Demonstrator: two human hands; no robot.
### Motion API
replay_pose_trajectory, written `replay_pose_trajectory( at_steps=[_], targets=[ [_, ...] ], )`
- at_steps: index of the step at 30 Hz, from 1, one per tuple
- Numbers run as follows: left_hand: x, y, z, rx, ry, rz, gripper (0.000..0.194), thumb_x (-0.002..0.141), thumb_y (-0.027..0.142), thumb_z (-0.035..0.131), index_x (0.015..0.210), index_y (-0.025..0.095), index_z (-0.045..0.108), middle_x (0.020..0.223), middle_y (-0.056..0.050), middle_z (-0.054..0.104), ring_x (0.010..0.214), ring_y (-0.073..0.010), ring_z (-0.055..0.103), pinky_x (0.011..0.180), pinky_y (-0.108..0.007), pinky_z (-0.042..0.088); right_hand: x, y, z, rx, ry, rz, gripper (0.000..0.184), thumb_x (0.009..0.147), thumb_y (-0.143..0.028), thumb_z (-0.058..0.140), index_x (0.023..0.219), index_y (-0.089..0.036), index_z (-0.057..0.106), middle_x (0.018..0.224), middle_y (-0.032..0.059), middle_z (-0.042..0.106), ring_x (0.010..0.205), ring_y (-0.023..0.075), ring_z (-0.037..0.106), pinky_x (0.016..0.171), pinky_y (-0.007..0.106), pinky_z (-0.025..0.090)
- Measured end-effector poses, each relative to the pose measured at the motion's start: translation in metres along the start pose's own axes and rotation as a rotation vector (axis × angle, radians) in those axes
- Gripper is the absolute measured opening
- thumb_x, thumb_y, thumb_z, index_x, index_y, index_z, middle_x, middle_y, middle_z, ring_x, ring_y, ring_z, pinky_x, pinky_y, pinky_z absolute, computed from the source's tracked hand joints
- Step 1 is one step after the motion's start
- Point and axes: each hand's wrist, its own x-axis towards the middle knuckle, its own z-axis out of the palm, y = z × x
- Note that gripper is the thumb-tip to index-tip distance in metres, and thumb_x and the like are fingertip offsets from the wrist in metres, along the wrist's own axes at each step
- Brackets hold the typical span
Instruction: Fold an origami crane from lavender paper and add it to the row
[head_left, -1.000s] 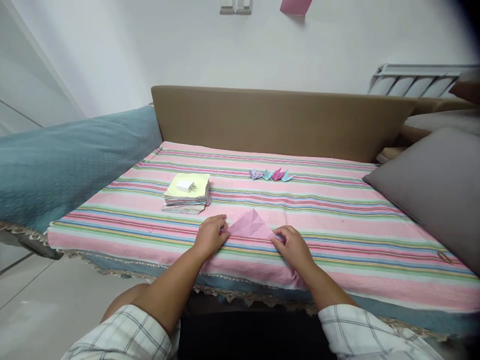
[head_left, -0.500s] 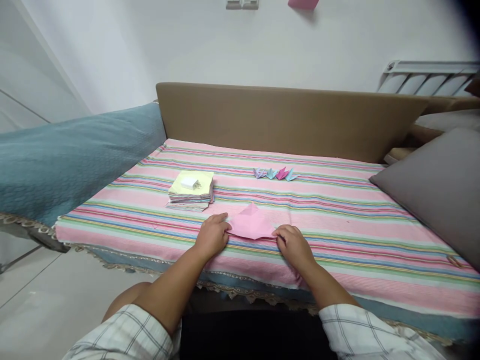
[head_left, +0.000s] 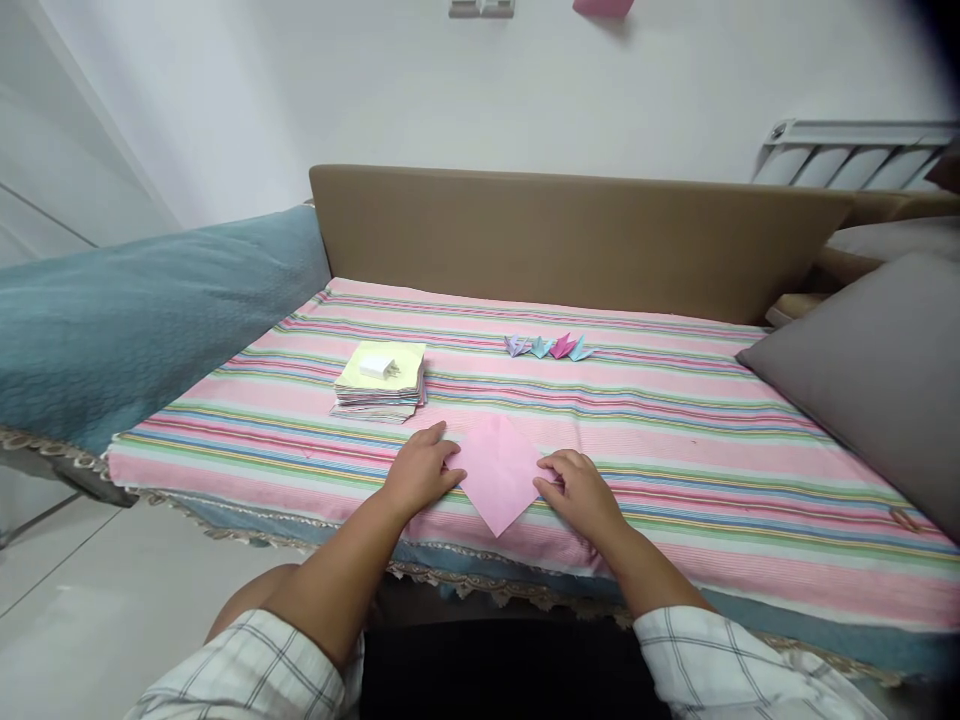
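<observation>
A sheet of pink origami paper point(head_left: 498, 475) lies as a diamond on the striped bed cover, one corner pointing at me and faint creases across it. At its left corner, my left hand point(head_left: 421, 470) holds the edge between thumb and fingers. My right hand point(head_left: 581, 492) has the right corner in the same way, thumb nearer me. Beyond the sheet stands a row of small folded paper cranes point(head_left: 562, 347) in purple, light blue and magenta. Left of the sheet is a stack of paper squares point(head_left: 379, 395), yellow on top, with a white plug adapter point(head_left: 377, 367) on it.
The striped cover point(head_left: 675, 400) spreads over the bed, its lace-trimmed edge close to my lap. A brown headboard point(head_left: 570, 245) runs along the back. At the right lies a grey pillow point(head_left: 877, 350), with a small brown object point(head_left: 905, 519) near it. Blue fabric point(head_left: 187, 290) covers the left side.
The pink paper has gone from a folded shape to a flat diamond, its near corner now toward me. Both hands stay at its sides, the right slightly further in.
</observation>
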Motion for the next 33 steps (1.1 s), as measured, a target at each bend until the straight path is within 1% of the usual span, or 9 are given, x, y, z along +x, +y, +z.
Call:
replay_pose_trajectory(
  at_steps=[4, 7, 9, 11, 14, 17, 23, 28, 33],
  targets=[
    [0.000, 0.002, 0.000, 0.018, 0.026, 0.071, 0.040, 0.070, 0.031, 0.067, 0.108, 0.020, 0.064, 0.138, -0.011, 0.043, 0.124, -0.0309, 0.042, 0.103, -0.044, 0.034, -0.001, 0.001, 0.001, 0.019, 0.022, 0.005, 0.027, 0.080, -0.033, 0.054, 0.103, -0.021, 0.063, 0.101, 0.0078, 0.058, 0.095, 0.0235, 0.051, 0.086, 0.039, 0.043],
    [-0.003, 0.010, -0.001, 0.040, 0.002, 0.235, 0.039, 0.076, 0.025, 0.061, 0.114, 0.024, 0.059, 0.139, -0.007, 0.043, 0.129, -0.0298, 0.036, 0.107, -0.051, 0.024, -0.002, 0.000, 0.002, 0.034, 0.061, -0.015, 0.028, 0.079, -0.032, 0.056, 0.104, -0.022, 0.063, 0.107, 0.0089, 0.056, 0.100, 0.0256, 0.050, 0.089, 0.043, 0.043],
    [-0.005, 0.016, -0.002, 0.032, -0.055, 0.331, 0.041, 0.080, 0.030, 0.058, 0.121, 0.026, 0.054, 0.138, -0.006, 0.044, 0.132, -0.0291, 0.031, 0.109, -0.054, 0.017, -0.002, -0.001, 0.002, 0.030, 0.081, -0.049, 0.028, 0.079, -0.031, 0.056, 0.105, -0.023, 0.063, 0.110, 0.0093, 0.056, 0.103, 0.0268, 0.049, 0.090, 0.045, 0.042],
    [-0.007, 0.018, -0.002, 0.017, -0.117, 0.366, 0.052, 0.081, 0.041, 0.058, 0.128, 0.025, 0.047, 0.139, -0.008, 0.043, 0.134, -0.0293, 0.027, 0.110, -0.054, 0.013, -0.001, -0.002, 0.002, 0.013, 0.070, -0.105, 0.028, 0.081, -0.029, 0.053, 0.107, -0.023, 0.062, 0.114, 0.0092, 0.056, 0.106, 0.0271, 0.049, 0.092, 0.046, 0.042],
    [-0.008, 0.017, -0.001, 0.021, -0.227, 0.354, 0.083, 0.071, 0.060, 0.060, 0.138, 0.019, 0.033, 0.144, -0.014, 0.032, 0.135, -0.0322, 0.022, 0.109, -0.053, 0.014, -0.002, -0.002, 0.004, -0.037, 0.017, -0.182, 0.031, 0.086, -0.025, 0.046, 0.113, -0.025, 0.060, 0.125, 0.0068, 0.054, 0.113, 0.0265, 0.046, 0.095, 0.047, 0.039],
    [-0.010, 0.012, 0.000, 0.068, -0.301, 0.341, 0.098, 0.063, 0.067, 0.062, 0.141, 0.018, 0.027, 0.148, -0.016, 0.021, 0.136, -0.0343, 0.017, 0.108, -0.053, 0.015, -0.002, -0.001, 0.006, -0.072, -0.031, -0.193, 0.034, 0.089, -0.022, 0.041, 0.118, -0.027, 0.058, 0.133, 0.0037, 0.050, 0.120, 0.0253, 0.042, 0.096, 0.047, 0.039],
    [-0.010, 0.000, 0.003, 0.085, -0.275, 0.358, 0.093, 0.064, 0.063, 0.065, 0.140, 0.022, 0.029, 0.148, -0.014, 0.022, 0.136, -0.0326, 0.019, 0.109, -0.051, 0.017, -0.002, 0.006, 0.000, -0.039, -0.126, -0.199, 0.036, 0.090, -0.033, 0.044, 0.122, -0.023, 0.056, 0.134, 0.0067, 0.050, 0.121, 0.0252, 0.042, 0.100, 0.047, 0.035],
    [-0.007, -0.009, 0.002, 0.021, -0.226, 0.367, 0.089, 0.062, 0.061, 0.069, 0.137, 0.026, 0.036, 0.146, -0.011, 0.030, 0.134, -0.0323, 0.025, 0.107, -0.049, 0.023, -0.003, 0.013, -0.013, 0.030, -0.167, -0.186, 0.059, 0.075, -0.054, 0.060, 0.125, -0.024, 0.053, 0.134, 0.0095, 0.048, 0.122, 0.0286, 0.041, 0.100, 0.049, 0.035],
    [-0.004, -0.012, -0.001, 0.016, -0.192, 0.340, 0.083, 0.060, 0.060, 0.070, 0.131, 0.025, 0.045, 0.142, -0.010, 0.037, 0.131, -0.0320, 0.033, 0.106, -0.048, 0.027, -0.001, 0.014, -0.014, 0.051, -0.149, -0.184, 0.057, 0.073, -0.053, 0.063, 0.121, -0.022, 0.057, 0.131, 0.0112, 0.051, 0.119, 0.0283, 0.045, 0.098, 0.049, 0.037]
  ],
)
